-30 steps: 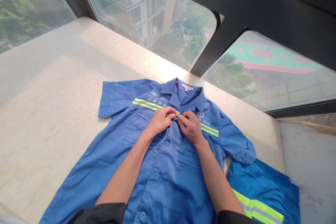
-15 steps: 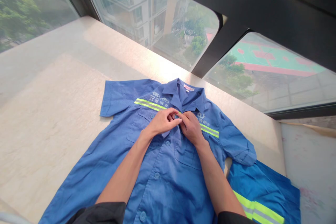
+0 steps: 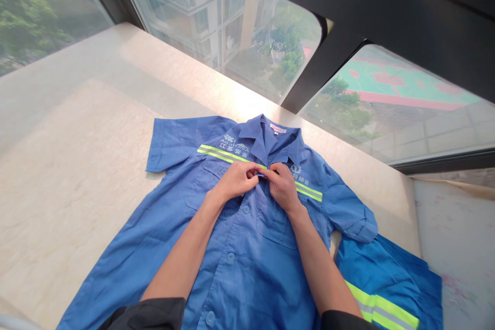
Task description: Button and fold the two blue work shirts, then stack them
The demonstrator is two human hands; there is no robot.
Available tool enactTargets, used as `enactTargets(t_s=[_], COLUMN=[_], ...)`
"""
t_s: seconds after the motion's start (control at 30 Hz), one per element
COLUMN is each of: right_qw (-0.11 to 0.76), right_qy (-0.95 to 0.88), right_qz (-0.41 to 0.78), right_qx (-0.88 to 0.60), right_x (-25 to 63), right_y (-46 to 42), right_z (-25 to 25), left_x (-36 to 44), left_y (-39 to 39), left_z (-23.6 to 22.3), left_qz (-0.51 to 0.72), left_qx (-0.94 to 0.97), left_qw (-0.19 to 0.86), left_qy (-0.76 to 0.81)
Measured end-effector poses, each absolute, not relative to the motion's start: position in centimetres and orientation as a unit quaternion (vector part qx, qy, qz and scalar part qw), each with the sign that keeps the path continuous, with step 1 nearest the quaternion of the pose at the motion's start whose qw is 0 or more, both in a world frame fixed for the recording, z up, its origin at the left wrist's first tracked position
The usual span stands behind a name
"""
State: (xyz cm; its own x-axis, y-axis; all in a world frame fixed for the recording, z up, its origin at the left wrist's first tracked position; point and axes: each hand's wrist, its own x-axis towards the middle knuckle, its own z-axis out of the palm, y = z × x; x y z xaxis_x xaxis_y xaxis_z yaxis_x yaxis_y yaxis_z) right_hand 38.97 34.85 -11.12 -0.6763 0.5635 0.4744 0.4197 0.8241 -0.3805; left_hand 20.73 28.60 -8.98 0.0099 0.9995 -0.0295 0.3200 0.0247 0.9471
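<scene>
A blue short-sleeved work shirt (image 3: 266,268) lies front up, collar toward the window, with a yellow-and-grey reflective stripe (image 3: 309,191) across its chest. Both hands meet at the front placket just below the collar opening. My left hand (image 3: 240,178) pinches the shirt's edge there between thumb and fingers. From the other side, my right hand (image 3: 281,185) grips the same bit of placket, its index fingertip against my left fingers. Whatever button sits between the fingertips is hidden. Below the hands, a fastened-looking button (image 3: 246,210) and a lower button (image 3: 231,258) show on the placket.
The shirt rests on a pale stone-like window sill (image 3: 96,129). To the right, a brighter blue folded garment (image 3: 386,268) with reflective bands lies partly under the shirt's sleeve. Dark window frames (image 3: 325,72) border the back, and a pale patterned surface (image 3: 456,237) lies at far right.
My left thumb has drawn back a little to the left, and my fingertips have shifted slightly on the placket. The shirt lies as before.
</scene>
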Motion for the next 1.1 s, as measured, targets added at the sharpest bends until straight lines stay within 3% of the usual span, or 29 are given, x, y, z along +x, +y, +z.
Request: enactTargets(t_s=[0.3, 0.77, 1.1], right_qw=[0.267, 0.318, 0.297], right_qy=[-0.912, -0.865, -0.887], right_qz=[0.088, 0.259, 0.204], right_qx=[-0.297, -0.289, -0.289], right_x=[38.6, 38.9, 39.3], right_y=[34.6, 35.1, 35.3], right_z=[-10.7, -9.9, -10.1], left_x=[20.7, 20.5, 20.3], left_y=[28.6, 28.7, 28.7], left_z=[-9.4, -8.2, -8.9], left_qz=[0.409, 0.451, 0.43], left_qx=[0.557, 0.463, 0.523], left_qw=[0.465, 0.547, 0.472], left_qy=[0.553, 0.533, 0.565])
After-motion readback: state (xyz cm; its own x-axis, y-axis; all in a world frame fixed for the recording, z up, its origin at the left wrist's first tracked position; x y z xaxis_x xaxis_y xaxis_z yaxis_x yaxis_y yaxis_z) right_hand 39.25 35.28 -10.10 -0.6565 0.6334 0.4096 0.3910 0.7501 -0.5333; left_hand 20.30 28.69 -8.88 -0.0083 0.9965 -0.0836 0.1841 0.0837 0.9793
